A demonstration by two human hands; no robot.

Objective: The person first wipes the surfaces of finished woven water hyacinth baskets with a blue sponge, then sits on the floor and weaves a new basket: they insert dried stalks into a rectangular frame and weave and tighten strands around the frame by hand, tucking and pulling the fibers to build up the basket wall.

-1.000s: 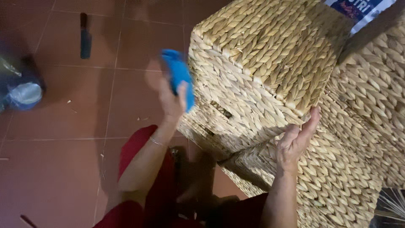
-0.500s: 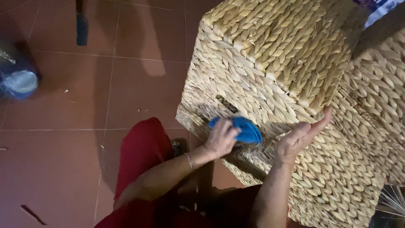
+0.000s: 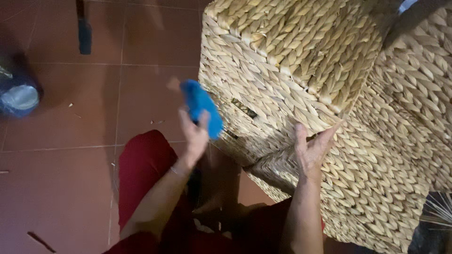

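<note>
**Blue pad raised in left hand, right hand flat on woven basket**

Left hand (image 3: 194, 134) is closed around a blue pad (image 3: 201, 107), maybe a sponge or brush, motion-blurred so the exact kind is unclear. Fingers wrap its lower end; the pad sticks up and out above the hand. It sits just beside the near-left wall of the woven basket (image 3: 282, 61), close to a dark slot in the weave; cannot tell whether it touches. Thin bracelet (image 3: 177, 172) on that wrist.

Right hand (image 3: 313, 146) is open, fingers spread and straight, palm pressed on the basket's lower corner edge, thumb pointing up along the weave. Holds nothing, only braces.

The basket is large, pale straw, chunky braided weave, tilted with a corner toward the camera. A second woven piece (image 3: 414, 94) of the same straw lies against it on the right, touching. A dark strip crosses the top right corner, unclear what.

Below the arms: red clothing (image 3: 141, 178) over the person's lap. Floor is reddish-brown tile (image 3: 70, 178) with small straw bits scattered. Far left, a dark blue container with a pale round top (image 3: 19, 98), well apart from the hands. Top left, a dark narrow tool (image 3: 84, 33) lying on the tile, blurred. Bottom right corner, thin pale strands (image 3: 438, 214).
</note>
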